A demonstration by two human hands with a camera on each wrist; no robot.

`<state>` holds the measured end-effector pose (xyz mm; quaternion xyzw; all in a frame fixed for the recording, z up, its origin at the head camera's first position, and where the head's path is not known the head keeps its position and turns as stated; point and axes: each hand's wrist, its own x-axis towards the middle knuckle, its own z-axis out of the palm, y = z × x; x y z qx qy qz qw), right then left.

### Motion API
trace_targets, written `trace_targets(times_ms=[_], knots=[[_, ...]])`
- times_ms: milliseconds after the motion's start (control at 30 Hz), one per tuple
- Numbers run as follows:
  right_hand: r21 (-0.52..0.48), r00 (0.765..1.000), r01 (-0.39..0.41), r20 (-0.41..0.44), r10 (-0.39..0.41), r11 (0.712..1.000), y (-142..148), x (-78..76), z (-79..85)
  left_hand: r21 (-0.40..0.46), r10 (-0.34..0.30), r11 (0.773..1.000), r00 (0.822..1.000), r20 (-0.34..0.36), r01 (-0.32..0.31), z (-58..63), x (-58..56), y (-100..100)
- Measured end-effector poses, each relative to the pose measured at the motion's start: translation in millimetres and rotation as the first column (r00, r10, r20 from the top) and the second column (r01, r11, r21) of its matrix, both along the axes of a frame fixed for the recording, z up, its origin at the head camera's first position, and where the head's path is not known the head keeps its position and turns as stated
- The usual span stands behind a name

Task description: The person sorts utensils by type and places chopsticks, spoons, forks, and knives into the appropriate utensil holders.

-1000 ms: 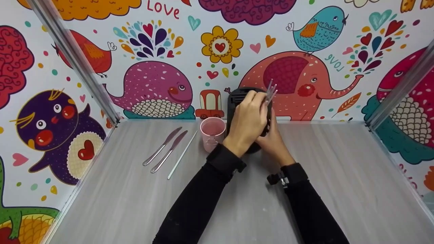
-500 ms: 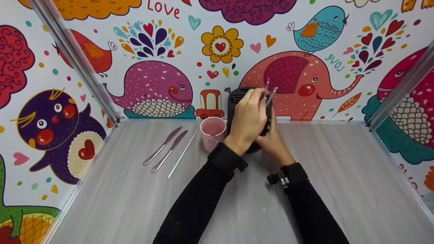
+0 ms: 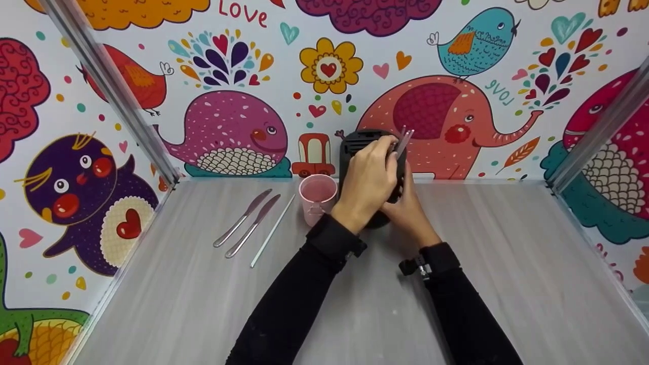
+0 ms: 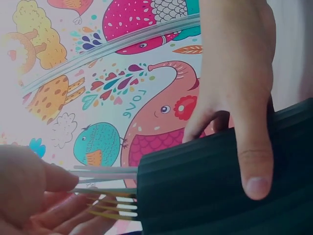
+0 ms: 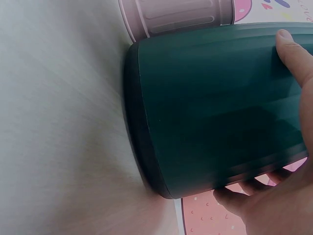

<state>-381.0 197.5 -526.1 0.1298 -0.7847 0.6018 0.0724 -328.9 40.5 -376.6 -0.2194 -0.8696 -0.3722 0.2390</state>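
A dark, rounded knife block (image 3: 349,162) with slots across its top stands at the back of the table; it looks dark green in the right wrist view. My right hand (image 3: 415,213) grips its side, the thumb on one face and the fingers round the other. At the block's top, my left hand (image 3: 369,177) holds several thin, shiny sticks (image 3: 404,142) between thumb and fingers. In the left wrist view the sticks (image 4: 107,172) run from the hand to the block's top edge. Whether they go into it is hard to tell.
A pink cup (image 3: 318,195) stands close against the block's left side. Left of it lie two table knives (image 3: 253,225) and a thin pale stick (image 3: 272,231), all on the grey table (image 3: 177,304). Patterned panels (image 3: 329,66) close off the back and sides.
The sticks at my left hand have shifted: their ends were spread apart and now lie close together, a little lower. My right hand and the block have hardly moved.
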Motion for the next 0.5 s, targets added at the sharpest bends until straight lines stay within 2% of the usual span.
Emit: trace_targets(times_ms=[133, 267, 400, 500], knots=[[-0.007, 1.0, 0.0, -0.02, 0.0, 1.0, 0, -0.1, -0.8, -0.004, 0.0, 1.0, 1.0, -0.024, 0.0, 2.3, 3.3, -2], [-0.02, 0.999, -0.003, -0.039, 0.002, 1.0, -2, 3.4, 3.2, 0.024, -0.003, 1.0, 0.996, -0.091, 0.006, 3.4, 11.2, -8], [0.013, 0.999, 0.04, -0.017, -0.04, 0.999, -3, 5.5, 3.7, 0.072, 0.004, 0.997, 0.986, -0.168, 0.008, 2.8, 22.3, -19], [0.063, 0.997, 0.077, 0.008, -0.077, 0.995, -2, 5.0, 0.8, 0.099, 0.005, 0.995, 0.981, -0.193, 0.014, 1.2, 31.2, -30]])
